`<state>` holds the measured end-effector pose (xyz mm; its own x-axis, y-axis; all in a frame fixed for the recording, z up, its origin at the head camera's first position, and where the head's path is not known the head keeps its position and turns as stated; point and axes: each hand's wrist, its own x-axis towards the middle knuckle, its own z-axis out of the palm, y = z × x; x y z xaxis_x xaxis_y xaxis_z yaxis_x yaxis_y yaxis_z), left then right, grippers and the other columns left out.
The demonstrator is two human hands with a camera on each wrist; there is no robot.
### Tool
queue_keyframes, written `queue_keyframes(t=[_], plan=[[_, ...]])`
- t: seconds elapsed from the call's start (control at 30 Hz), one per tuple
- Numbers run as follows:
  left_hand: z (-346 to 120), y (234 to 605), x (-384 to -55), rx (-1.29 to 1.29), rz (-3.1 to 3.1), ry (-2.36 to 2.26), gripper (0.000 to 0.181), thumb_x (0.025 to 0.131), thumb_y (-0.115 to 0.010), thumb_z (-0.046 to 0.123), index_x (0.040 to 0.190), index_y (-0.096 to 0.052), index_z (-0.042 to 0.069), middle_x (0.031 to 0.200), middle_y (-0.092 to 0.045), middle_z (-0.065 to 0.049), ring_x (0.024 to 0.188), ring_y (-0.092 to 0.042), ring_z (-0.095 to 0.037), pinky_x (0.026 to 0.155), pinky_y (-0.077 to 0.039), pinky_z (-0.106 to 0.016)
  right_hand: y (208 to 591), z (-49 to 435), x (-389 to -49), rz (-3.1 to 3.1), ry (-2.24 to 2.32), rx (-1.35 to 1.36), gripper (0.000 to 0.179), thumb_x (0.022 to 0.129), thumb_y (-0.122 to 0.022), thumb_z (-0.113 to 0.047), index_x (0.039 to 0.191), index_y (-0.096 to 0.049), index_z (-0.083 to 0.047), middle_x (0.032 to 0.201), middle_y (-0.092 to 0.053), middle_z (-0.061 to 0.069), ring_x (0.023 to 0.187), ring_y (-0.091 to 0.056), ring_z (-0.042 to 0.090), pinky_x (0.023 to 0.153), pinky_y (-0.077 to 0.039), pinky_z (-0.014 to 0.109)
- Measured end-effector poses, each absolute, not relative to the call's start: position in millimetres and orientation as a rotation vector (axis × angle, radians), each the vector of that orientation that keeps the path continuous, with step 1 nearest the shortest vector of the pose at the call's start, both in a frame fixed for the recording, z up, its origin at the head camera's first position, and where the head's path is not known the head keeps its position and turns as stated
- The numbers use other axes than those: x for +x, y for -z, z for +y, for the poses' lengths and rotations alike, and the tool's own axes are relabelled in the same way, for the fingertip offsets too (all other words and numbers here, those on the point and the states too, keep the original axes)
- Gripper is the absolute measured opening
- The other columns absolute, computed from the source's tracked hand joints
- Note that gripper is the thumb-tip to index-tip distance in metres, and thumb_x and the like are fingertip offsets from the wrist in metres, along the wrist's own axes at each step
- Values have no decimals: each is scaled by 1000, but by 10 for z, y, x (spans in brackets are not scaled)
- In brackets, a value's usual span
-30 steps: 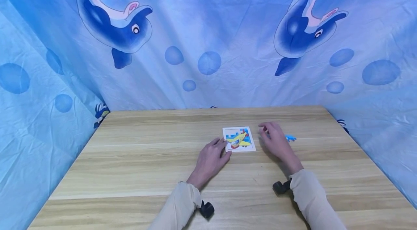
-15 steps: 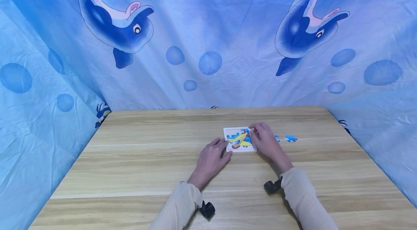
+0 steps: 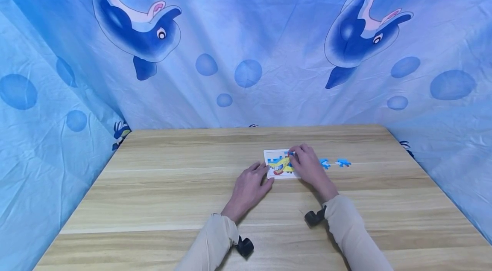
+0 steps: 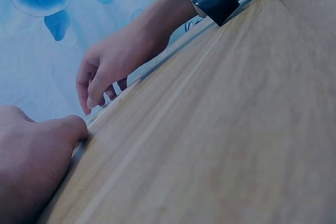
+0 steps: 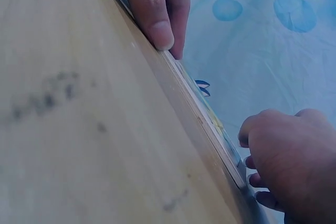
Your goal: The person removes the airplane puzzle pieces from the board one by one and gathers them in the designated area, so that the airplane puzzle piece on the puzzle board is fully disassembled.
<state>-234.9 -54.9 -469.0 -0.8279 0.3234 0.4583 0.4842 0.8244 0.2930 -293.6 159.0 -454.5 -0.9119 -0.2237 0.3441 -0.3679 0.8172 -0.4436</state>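
A small jigsaw puzzle (image 3: 279, 170) in a white frame, with a yellow-and-red airplane picture, lies flat on the table; white gaps show in its upper part. My left hand (image 3: 247, 187) holds the puzzle's left edge, its thumb at the near corner, as the right wrist view (image 5: 152, 11) also shows. Over the upper right of the puzzle, my right hand (image 3: 308, 167) has curled fingers, thumb and forefinger pinching at a small blue-and-red puzzle piece (image 3: 291, 153). Its fingertips hide most of that piece. In the left wrist view the right hand (image 4: 118, 61) points downward.
Two loose blue puzzle pieces, a nearer one (image 3: 325, 163) and a farther one (image 3: 343, 163), lie right of the puzzle. Around the wooden table (image 3: 153, 202) hangs a blue curtain (image 3: 284, 49) printed with dolphins. Each wrist carries a black camera (image 3: 244, 246).
My right hand has moved left from beside the loose pieces onto the upper right of the puzzle, uncovering the nearer loose piece. The left hand has stayed at the puzzle's edge.
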Motion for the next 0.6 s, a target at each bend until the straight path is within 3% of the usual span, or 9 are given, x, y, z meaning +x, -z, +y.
queue_keyframes(t=[0.6], plan=[[-541,4686,-2342,-598,-2615,575,41,92,-60,37,123,-66,11,126,-63,-10,121,-56,-26,97,-49,-40,4559,1537,-2980,-2774,-608,481,28,98,-55,-27,120,-61,-12,109,-51,13,97,-46,30,78,-42,44]])
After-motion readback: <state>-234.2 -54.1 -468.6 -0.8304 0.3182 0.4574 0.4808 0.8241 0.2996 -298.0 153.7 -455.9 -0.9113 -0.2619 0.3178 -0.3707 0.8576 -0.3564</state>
